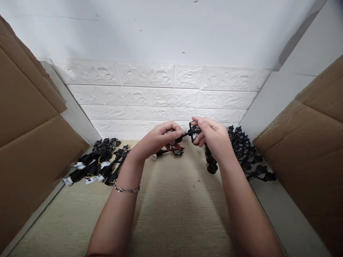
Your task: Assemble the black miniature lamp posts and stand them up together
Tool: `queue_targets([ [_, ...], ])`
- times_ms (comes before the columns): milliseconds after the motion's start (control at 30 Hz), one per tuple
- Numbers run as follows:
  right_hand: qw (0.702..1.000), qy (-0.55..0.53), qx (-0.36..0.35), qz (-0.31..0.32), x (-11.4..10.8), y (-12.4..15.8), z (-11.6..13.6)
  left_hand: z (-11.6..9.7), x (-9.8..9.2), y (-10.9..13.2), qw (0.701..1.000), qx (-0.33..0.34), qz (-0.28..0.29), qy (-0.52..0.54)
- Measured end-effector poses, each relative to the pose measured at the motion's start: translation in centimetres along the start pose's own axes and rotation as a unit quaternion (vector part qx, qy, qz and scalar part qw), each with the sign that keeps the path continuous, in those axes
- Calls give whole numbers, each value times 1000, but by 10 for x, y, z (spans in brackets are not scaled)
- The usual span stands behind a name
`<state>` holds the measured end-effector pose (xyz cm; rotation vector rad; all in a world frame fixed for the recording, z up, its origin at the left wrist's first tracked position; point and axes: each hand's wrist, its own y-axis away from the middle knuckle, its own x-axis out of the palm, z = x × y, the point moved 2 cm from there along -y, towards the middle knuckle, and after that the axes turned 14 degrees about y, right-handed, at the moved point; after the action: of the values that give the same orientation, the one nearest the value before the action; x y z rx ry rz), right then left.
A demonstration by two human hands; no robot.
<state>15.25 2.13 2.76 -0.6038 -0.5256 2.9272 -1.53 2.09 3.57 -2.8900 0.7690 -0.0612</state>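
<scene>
My left hand (162, 137) is closed around the wide end of a black torch-shaped piece, near the middle of the view. At the other end of this black torch-shaped piece (190, 133), an open cage-like head with a crossbar points to the right. My right hand (214, 137) has its fingers closed on that head, so part of it is hidden. Below my left hand, a similar black piece (177, 152) with a white end lies on the table. Under my right hand a stack of dark round cups (211, 167) is partly covered.
Several black pieces with white ends and yellow wires (92, 167) lie at left. On the right is a pile of black pointed cage heads (246, 150). Cardboard sheets (29, 142) (308, 150) flank the wooden table (171, 214); a white brick-patterned wall (150, 96) stands behind.
</scene>
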Motion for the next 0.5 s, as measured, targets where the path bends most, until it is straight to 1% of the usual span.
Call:
queue_targets([
  [67, 994, 73, -28, -81, -10, -2, 0, -2, -2, 2, 1000, 10, -3, -10],
  [133, 975, 142, -58, -158, -18, -4, -2, -4, -3, 5, 1000, 17, -6, -19],
  [200, 958, 190, -71, -202, -24, -6, -4, -6, -4, 7, 999, 26, -8, -24],
  [300, 951, 211, -45, -219, -32, -10, -9, -7, -5, 9, 999, 44, -9, -13],
  [400, 962, 160, -15, -223, -38, -13, -13, -7, -6, 10, 998, 64, 0, 11],
  [500, 970, 100, -8, -222, -43, -14, -15, -6, -7, 9, 996, 81, 18, 34],
])
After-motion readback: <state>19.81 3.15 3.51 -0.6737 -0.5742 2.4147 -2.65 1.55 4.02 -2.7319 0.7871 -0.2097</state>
